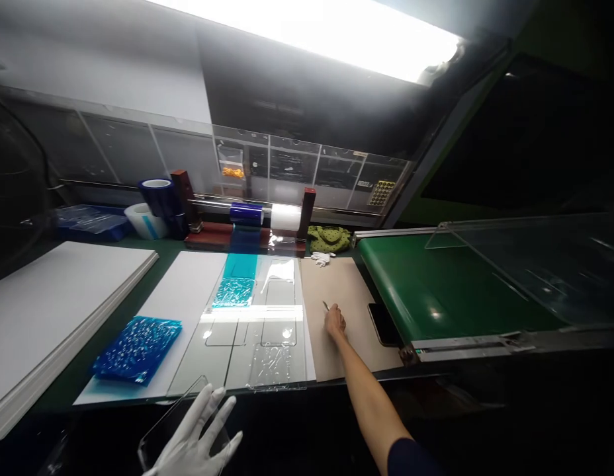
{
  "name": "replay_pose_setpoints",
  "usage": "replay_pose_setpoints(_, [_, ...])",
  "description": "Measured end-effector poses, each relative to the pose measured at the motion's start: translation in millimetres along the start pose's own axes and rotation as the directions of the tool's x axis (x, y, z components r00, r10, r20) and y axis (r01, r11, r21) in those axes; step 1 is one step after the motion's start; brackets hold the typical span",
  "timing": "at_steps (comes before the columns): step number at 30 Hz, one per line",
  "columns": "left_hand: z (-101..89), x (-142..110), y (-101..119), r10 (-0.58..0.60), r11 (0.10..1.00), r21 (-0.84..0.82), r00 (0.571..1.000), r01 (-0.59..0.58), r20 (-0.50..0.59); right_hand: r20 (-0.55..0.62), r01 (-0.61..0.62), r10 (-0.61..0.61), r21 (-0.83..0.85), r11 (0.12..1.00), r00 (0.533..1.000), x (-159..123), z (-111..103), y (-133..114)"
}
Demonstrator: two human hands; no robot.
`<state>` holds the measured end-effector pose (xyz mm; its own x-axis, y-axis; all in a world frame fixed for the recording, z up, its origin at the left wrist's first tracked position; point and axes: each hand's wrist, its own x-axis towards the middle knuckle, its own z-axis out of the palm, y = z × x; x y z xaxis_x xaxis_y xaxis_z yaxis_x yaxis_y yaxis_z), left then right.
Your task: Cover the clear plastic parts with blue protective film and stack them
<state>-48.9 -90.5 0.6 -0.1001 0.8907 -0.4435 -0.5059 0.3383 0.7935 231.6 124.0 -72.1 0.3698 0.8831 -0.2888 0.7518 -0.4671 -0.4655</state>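
At the table's (59, 390) near edge, the right hand (335, 322) clenches a small craft knife (325, 305) against a tan board (349, 297), apparently laid there as a cutting surface. The white-gloved left hand (192, 436) hangs below, fingers spread, not closed on the clear rounded-corner panel (171, 423) just behind them.

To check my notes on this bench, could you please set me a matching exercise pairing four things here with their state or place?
Column one: 1 left hand; 2 right hand; 3 crumpled blue film; 4 blue roll.
Column two: A on a white sheet; B white-gloved; C beside a white roll; D bare, on a tan board.
Pairs: 1-B, 2-D, 3-A, 4-C.
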Motion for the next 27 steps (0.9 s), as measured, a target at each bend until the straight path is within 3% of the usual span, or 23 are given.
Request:
replay_pose_setpoints(3, [-1.8, -5.4, 9.1, 0.147, 0.960, 0.238, 0.989, -0.151, 0.036, 0.060, 0.130, -0.135, 0.085, 0.988, 0.989, -22.4, -4.0, -7.9])
replay_pose_setpoints(6, [4.3, -17.4, 24.3, 0.285, 0.784, 0.537, 0.949, -0.312, 0.135, 0.143, 0.290, -0.325, 0.221, 0.931, 0.935, -71.5, -13.4, -15.2])
replay_pose_setpoints(7, [6.8, -21.4, 29.5, 0.318, 0.684, 0.641, 0.933, -0.348, 0.167, 0.190, 0.334, -0.397, 0.292, 0.896, 0.898, -93.6, -19.2, -17.3])
replay_pose_setpoints(10, [11.8, -30.1, 43.0, 0.366, 0.327, 0.841, 0.879, -0.430, 0.306, 0.364, 0.335, -0.654, 0.637, 0.694, 0.663, -165.2, -44.4, -24.1])
replay_pose_setpoints(12, [13.6, -33.7, 49.6, 0.355, 0.167, 0.858, 0.841, -0.486, 0.408, 0.374, 0.378, -0.720, 0.660, 0.650, 0.585, -206.2, -62.1, -29.3])
replay_pose_setpoints(14, [16.1, -37.3, 55.3, 0.328, 0.070, 0.839, 0.806, -0.540, 0.492, 0.360, 0.459, -0.749, 0.618, 0.638, 0.557, -234.5, -73.9, -33.2])
replay_pose_setpoints(17, [22.8, -44.0, 63.5, 0.293, 0.008, 0.806, 0.772, -0.592, 0.564, 0.375, 0.500, -0.745, 0.565, 0.656, 0.552, -253.1, -75.5, -33.2])
replay_pose_setpoints(22, [29.6, -54.4, 69.6, 0.230, -0.007, 0.769, 0.748, -0.639, 0.623, 0.337, 0.503, -0.736, 0.560, 0.658, 0.587, -255.5, -57.0, -22.2])
replay_pose_setpoints(27, [26.5, -59.9, 67.3, 0.209, 0.010, 0.755, 0.740, -0.656, 0.640, 0.300, 0.542, -0.788, 0.592, 0.596, 0.538, -258.1, -51.6, -19.2])
